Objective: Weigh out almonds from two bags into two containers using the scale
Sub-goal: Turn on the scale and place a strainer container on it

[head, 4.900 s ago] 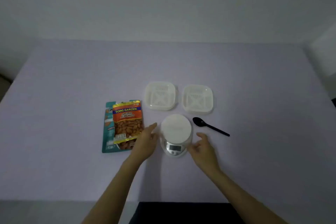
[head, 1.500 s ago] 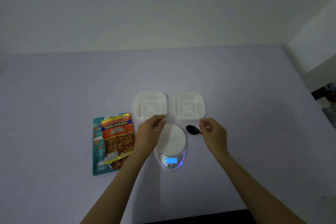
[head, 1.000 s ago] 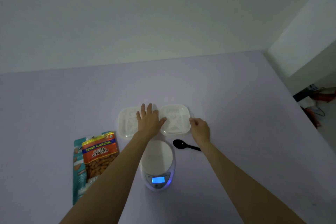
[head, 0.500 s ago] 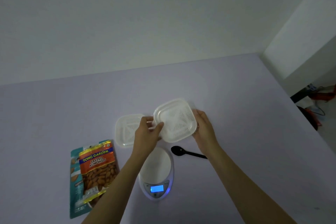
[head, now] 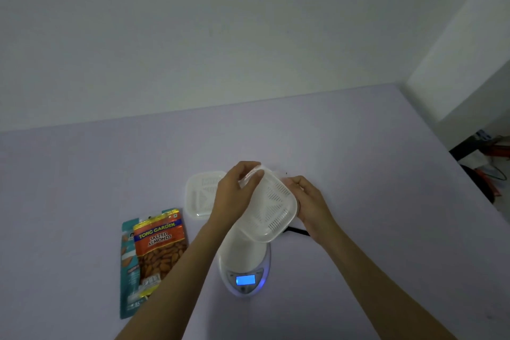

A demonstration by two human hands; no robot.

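A white square container (head: 271,208) is held tilted in the air above the scale (head: 244,265), whose blue display is lit. My left hand (head: 234,197) grips its far left corner and my right hand (head: 307,201) grips its right edge. The second white container (head: 200,196) rests on the table to the left, partly behind my left hand. An orange bag of salted almonds (head: 160,246) lies on top of a teal bag (head: 128,270) at the left. Only a short piece of the black spoon (head: 298,231) shows under my right wrist.
The lilac table (head: 358,174) runs back to a white wall. Its right edge drops off beside dark clutter and cables (head: 485,165) on the floor at the far right.
Both hands have brought the right container nearer and lower, tilted over the scale's platform. It now hides most of the spoon. The other container, bags and scale have stayed put.
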